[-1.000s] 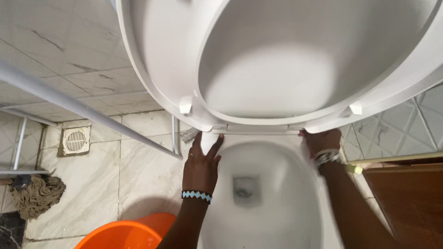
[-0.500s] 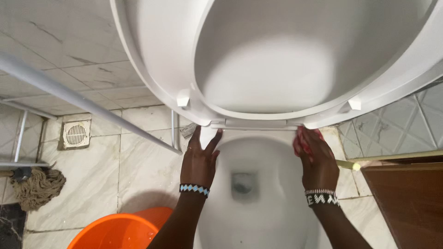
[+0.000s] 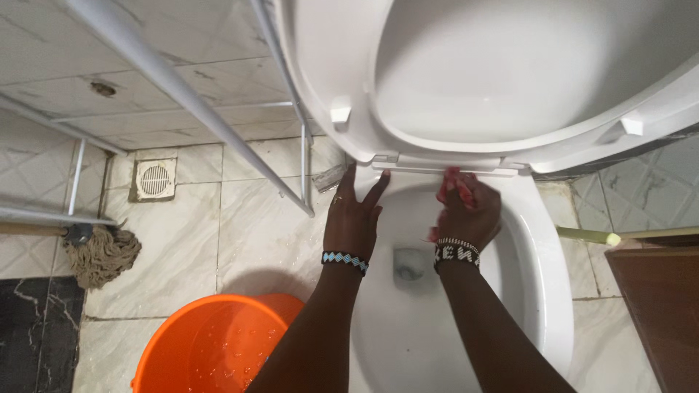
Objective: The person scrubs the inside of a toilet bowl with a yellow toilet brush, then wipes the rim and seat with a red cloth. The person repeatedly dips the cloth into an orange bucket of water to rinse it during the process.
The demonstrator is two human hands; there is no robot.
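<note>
A: Where are the person's hands?

B: The left hand (image 3: pixel 354 215) lies flat and open, fingers spread, on the rim of the white toilet bowl (image 3: pixel 547 240) at centre frame, holding nothing. The right hand (image 3: pixel 470 211) is just beside it, curled around a red cloth (image 3: pixel 451 185) pressed to the back of the rim, under the raised seat (image 3: pixel 320 65) and lid (image 3: pixel 510 65).

A: Is the grip tight?

B: It looks closed on the cloth, though blur hides the fingers.

A: And around them?

B: An orange bucket (image 3: pixel 211 342) sits at lower left, a mop (image 3: pixel 102 255) at far left, a floor drain (image 3: pixel 154 179) above it.
</note>
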